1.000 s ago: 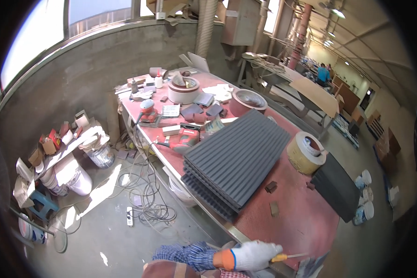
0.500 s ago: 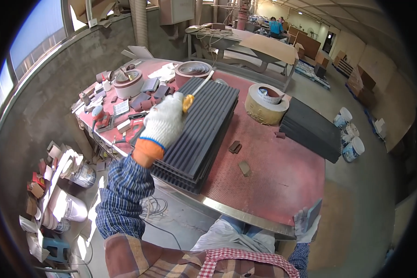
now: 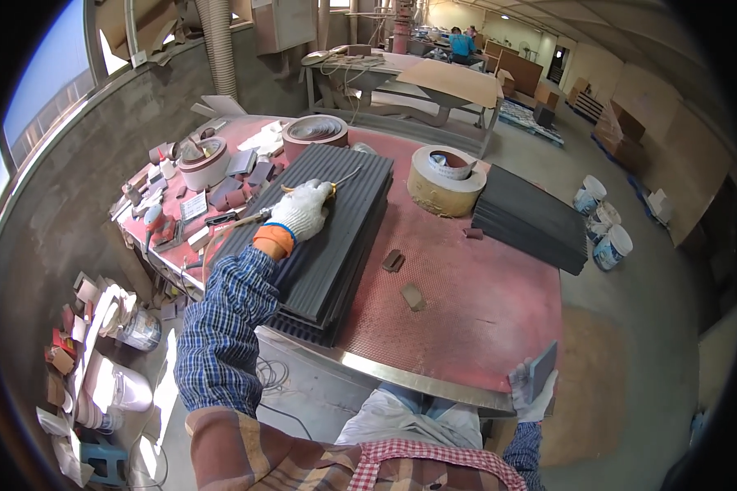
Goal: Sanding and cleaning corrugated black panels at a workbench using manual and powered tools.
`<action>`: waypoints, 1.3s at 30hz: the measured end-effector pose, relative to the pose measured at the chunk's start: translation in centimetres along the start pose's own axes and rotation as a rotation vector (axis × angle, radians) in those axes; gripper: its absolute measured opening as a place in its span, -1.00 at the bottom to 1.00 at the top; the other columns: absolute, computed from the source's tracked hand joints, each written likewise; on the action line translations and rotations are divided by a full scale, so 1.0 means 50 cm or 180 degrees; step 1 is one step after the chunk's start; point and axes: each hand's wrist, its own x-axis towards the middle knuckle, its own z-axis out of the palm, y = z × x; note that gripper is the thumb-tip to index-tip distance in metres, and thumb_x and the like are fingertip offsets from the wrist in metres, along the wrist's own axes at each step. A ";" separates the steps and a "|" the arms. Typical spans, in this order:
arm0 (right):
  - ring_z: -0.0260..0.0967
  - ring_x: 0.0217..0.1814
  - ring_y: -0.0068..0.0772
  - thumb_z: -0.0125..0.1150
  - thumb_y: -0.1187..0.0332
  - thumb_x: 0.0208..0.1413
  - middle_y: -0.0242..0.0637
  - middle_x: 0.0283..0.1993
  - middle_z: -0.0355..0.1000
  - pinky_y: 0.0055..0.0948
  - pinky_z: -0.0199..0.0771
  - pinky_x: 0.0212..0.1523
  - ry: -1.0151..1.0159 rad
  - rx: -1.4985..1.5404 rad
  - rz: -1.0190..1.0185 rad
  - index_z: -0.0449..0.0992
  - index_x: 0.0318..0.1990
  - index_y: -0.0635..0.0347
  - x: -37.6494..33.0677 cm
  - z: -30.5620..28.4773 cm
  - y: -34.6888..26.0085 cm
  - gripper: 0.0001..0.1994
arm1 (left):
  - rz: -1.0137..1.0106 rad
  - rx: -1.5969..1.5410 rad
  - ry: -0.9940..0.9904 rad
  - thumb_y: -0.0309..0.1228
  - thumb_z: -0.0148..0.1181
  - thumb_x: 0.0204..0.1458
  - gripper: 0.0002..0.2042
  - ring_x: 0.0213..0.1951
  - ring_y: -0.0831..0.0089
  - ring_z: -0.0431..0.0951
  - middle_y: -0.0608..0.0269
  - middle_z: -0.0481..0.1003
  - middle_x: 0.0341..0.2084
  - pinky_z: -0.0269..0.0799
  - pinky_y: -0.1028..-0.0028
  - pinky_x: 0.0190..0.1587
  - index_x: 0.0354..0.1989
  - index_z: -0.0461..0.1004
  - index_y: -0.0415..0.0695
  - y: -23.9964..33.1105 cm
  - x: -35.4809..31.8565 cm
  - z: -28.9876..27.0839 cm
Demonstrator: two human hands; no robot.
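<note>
My gloved left hand (image 3: 301,209) clasps a slim yellow-handled metal tool (image 3: 336,183) on the stack of dark grey ribbed panels (image 3: 327,237). My gloved right hand (image 3: 532,393) grips a small grey block (image 3: 543,370).

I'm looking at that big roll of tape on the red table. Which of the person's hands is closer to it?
The left. The left hand rests on the stack of ribbed dark panels, beside the big tape roll. The right hand is off the table's near edge, holding a small grey block.

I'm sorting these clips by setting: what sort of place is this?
Probably a woodworking or panel-finishing workshop: a red workbench carries stacked dark ribbed panels and a big roll of tape, with board stacks and a duct hose behind.
</note>
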 end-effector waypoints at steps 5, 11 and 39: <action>0.56 -0.07 -0.20 -0.05 -0.24 0.29 -0.20 0.00 0.53 -0.06 0.63 0.00 -0.0172 0.0038 0.0068 0.40 0.17 0.17 0.009 -0.015 0.000 -0.36 | 0.0158 0.0485 0.0588 -0.43 0.23 -0.03 -0.62 0.10 -0.08 0.45 -0.05 0.43 0.02 0.40 0.07 0.13 0.01 0.43 -0.17 0.061 -0.050 -0.038; 0.56 -0.06 -0.19 -0.04 -0.24 0.29 -0.19 0.01 0.53 -0.05 0.63 0.00 0.0145 0.0000 0.0127 0.38 0.18 0.20 0.006 -0.021 -0.011 -0.35 | 0.1356 -0.0467 0.0547 -0.45 0.22 0.05 -0.62 0.06 -0.01 0.50 -0.04 0.49 0.01 0.46 0.18 0.07 0.07 0.42 -0.19 0.304 -0.147 -0.143; 0.55 0.02 -0.11 -0.14 -0.22 0.33 -0.11 0.03 0.53 0.01 0.57 0.10 -0.0503 -0.0090 0.0035 0.39 0.16 0.28 0.008 -0.012 0.001 -0.33 | 0.2044 -0.3438 0.0157 -0.16 0.34 -0.04 -0.52 -0.03 0.28 0.52 0.15 0.47 -0.01 0.27 0.06 0.19 0.09 0.45 0.03 0.763 -0.415 -0.032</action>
